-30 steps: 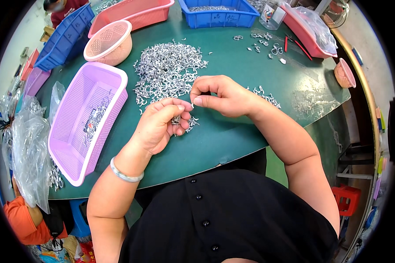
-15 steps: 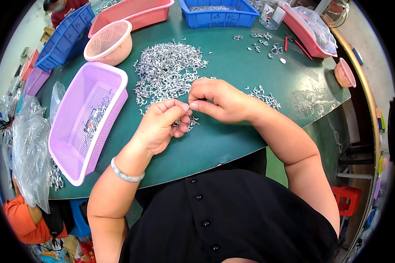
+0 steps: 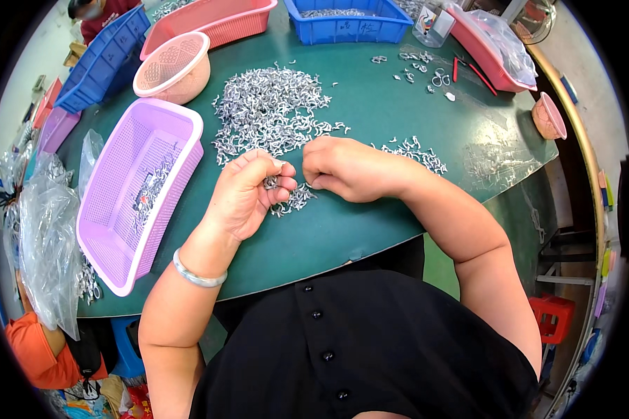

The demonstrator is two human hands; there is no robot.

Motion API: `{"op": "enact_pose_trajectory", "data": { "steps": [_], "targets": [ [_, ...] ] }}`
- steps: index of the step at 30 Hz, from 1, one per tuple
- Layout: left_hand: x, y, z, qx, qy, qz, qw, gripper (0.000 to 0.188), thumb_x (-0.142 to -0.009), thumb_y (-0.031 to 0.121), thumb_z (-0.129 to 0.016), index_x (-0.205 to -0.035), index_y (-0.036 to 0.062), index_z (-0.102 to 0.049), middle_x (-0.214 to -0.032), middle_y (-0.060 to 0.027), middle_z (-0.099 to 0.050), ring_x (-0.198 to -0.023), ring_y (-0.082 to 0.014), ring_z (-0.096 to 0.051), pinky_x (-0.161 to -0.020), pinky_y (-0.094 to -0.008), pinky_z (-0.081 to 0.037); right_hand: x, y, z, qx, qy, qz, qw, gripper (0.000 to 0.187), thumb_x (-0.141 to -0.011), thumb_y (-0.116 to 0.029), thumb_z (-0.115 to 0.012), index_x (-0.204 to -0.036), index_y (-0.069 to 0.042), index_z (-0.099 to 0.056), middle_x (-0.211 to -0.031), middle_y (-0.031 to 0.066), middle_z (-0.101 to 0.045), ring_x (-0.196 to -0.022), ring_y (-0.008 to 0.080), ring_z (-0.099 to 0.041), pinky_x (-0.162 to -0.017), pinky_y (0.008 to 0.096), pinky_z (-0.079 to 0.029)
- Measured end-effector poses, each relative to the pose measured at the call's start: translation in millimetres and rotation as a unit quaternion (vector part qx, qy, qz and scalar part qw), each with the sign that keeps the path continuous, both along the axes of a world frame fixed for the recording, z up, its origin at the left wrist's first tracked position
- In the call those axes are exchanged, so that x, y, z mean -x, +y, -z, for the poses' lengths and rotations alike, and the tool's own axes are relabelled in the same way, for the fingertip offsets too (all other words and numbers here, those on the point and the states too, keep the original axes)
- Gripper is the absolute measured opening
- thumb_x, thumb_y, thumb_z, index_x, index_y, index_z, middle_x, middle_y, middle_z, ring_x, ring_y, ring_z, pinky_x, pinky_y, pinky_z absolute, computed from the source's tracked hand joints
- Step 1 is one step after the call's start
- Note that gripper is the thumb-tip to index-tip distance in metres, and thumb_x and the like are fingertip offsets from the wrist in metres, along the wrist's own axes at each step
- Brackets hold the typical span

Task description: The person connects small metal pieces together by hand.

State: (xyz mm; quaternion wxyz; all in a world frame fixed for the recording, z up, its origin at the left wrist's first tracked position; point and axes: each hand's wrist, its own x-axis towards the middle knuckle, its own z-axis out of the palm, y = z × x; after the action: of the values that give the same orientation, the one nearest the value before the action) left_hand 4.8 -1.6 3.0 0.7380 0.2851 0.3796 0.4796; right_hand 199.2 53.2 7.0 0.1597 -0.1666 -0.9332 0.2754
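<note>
A big heap of small curved silvery-grey metal pieces (image 3: 269, 105) lies on the green table (image 3: 370, 91) in front of me. My left hand (image 3: 248, 188), a pale bangle on its wrist, is curled just below the heap; some of the grey pieces show within its bent fingers. To its right, my right hand (image 3: 349, 167) is closed with fingertips pointing down by the table; whatever they pinch is hidden. A small cluster of the pieces (image 3: 295, 200) lies between and below the hands. Another small group (image 3: 419, 155) rests beyond my right wrist.
A purple basket (image 3: 129, 126) with some pieces stands left, near a round pink basket (image 3: 171, 70). Blue tray (image 3: 349, 29) and pink tray (image 3: 210, 28) stand at the back. Red-handled pliers (image 3: 482, 79) lie back right. A person (image 3: 105, 17) is at far left.
My hands have come apart from their touching position. The left has shifted slightly left with its fingers more visible; the right has turned and dropped a little, uncovering pieces at the heap's edge.
</note>
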Motion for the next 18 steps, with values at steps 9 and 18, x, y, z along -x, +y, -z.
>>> {"op": "enact_pose_trajectory", "data": {
  "steps": [9, 18],
  "targets": [
    [-1, -2, -3, -0.015, 0.02, 0.043, 0.999, 0.008, -0.082, 0.005, -0.049, -0.083, 0.0007, -0.055, -0.076, -0.0081, -0.058, -0.064, -0.0145, -0.058, -0.054, -0.0239, -0.048, -4, 3, -13, 0.229, 0.074, 0.021, 0.97, 0.012, -0.086, -0.013, -0.05, -0.084, -0.002, -0.05, -0.074, -0.0008, -0.048, -0.07, 0.0078, -0.04, -0.063, 0.0237, -0.037],
    [-6, -6, -5, -0.031, 0.046, 0.074, 0.996, 0.013, -0.085, 0.012, -0.05, -0.085, 0.0009, -0.057, -0.074, -0.0059, -0.057, -0.06, -0.0125, -0.055, -0.048, -0.0214, -0.043, -3, 3, -9, 0.346, 0.121, 0.032, 0.93, 0.014, -0.089, -0.016, -0.049, -0.087, -0.003, -0.05, -0.079, -0.0023, -0.048, -0.074, 0.006, -0.041, -0.068, 0.0215, -0.037]
  ]
}}
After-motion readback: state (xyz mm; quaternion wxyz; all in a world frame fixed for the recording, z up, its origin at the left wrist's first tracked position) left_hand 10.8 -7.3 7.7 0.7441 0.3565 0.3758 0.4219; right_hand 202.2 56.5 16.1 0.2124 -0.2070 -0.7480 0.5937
